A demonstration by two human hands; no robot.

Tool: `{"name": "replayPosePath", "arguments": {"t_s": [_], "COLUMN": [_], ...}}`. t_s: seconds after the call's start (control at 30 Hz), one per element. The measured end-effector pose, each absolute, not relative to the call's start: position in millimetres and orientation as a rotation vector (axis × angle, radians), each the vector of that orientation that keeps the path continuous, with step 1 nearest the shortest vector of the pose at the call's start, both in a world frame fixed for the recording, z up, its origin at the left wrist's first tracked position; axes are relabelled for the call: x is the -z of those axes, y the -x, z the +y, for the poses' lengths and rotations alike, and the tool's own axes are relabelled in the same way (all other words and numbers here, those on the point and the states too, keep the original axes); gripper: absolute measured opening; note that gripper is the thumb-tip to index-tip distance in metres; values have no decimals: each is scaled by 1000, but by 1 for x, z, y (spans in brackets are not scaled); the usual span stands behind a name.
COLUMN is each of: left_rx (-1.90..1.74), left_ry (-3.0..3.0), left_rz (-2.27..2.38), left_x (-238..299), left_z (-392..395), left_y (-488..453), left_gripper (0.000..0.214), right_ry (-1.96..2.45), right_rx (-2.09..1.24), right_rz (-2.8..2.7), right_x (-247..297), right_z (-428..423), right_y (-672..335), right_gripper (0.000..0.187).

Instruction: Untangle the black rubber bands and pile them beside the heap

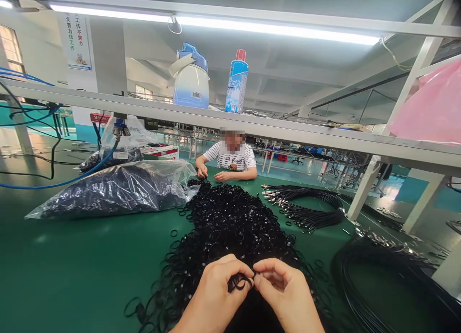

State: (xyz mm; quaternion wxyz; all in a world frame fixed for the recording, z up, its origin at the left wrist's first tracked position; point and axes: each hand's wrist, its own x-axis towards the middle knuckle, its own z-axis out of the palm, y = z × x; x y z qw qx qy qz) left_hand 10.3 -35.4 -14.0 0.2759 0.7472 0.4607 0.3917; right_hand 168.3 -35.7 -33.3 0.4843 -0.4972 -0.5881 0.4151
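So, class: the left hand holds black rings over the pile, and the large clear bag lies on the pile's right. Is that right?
Not quite: the head view shows the large clear bag lying left of the pile. The left hand does hold black rings over the pile.

On the hanging poster (78, 40), two columns of Chinese characters are running downward, the right one showing 工作不努力 and the left one showing 天努力找工作. Farther ahead, a striped shirt (232, 160) is bearing a word that is beginning with MU, its rest being blurred. The white-and-blue jug (185, 86) is carrying a barcode (196, 95), while lettering on the blue spray can (236, 86) is appearing too small for reading
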Motion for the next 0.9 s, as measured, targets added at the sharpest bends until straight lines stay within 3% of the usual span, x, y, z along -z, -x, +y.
{"name": "replayPosePath", "arguments": {"t_s": [0.3, 0.63, 0.9], "left_rx": [-1019, -1019, -1022], "left_ry": [-2007, -2025, -1979], "left_rz": [1259, 1238, 1261], "left_x": [13, 14, 16], "left_z": [-35, -37, -34], "left_y": [-8, -9, -10], "left_gripper": [22, 22, 16], "right_ry": [1262, 1292, 1224], "right_rx": [-950, -755, -906], "right_rz": [-1513, -1544, -1443], "right_x": [30, 31, 37], "right_z": [-38, -41, -36], "right_y": [-168, -162, -164], "right_gripper": [22, 10, 12]}}
